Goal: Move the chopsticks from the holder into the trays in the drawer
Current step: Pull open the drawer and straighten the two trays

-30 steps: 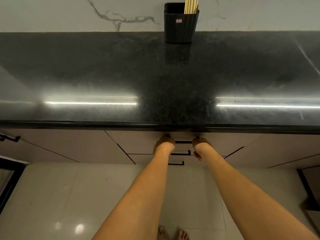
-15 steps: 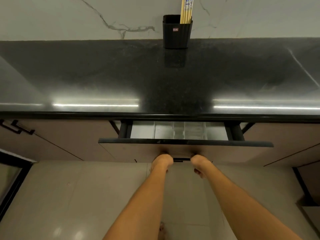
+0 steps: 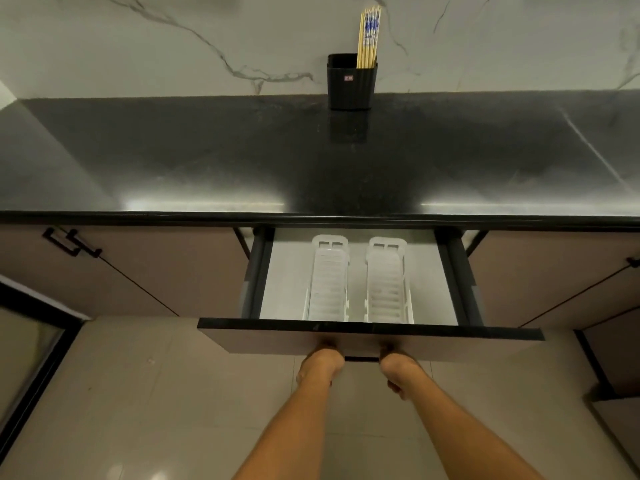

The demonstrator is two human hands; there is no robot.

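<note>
A black holder (image 3: 350, 86) stands at the back of the dark countertop (image 3: 207, 161), against the marble wall. Several wooden chopsticks (image 3: 367, 39) with blue-patterned tops stick up from its right side. Below the counter edge a drawer (image 3: 367, 336) stands pulled out. Two white ribbed trays lie side by side in it, the left tray (image 3: 327, 282) and the right tray (image 3: 388, 284), both with nothing in them. My left hand (image 3: 320, 363) and my right hand (image 3: 398, 370) grip the black drawer handle (image 3: 362, 358) from below, fingers hidden under the front panel.
Closed cabinet doors flank the drawer, with black handles at the left (image 3: 71, 242) and far right (image 3: 633, 262). A light tiled floor (image 3: 156, 393) lies below. A dark-framed glass panel (image 3: 24, 348) stands at the left edge.
The drawer has gone from closed to pulled far out, exposing both trays. Both hands moved toward me with the handle. The view tilted, showing more wall and chopsticks.
</note>
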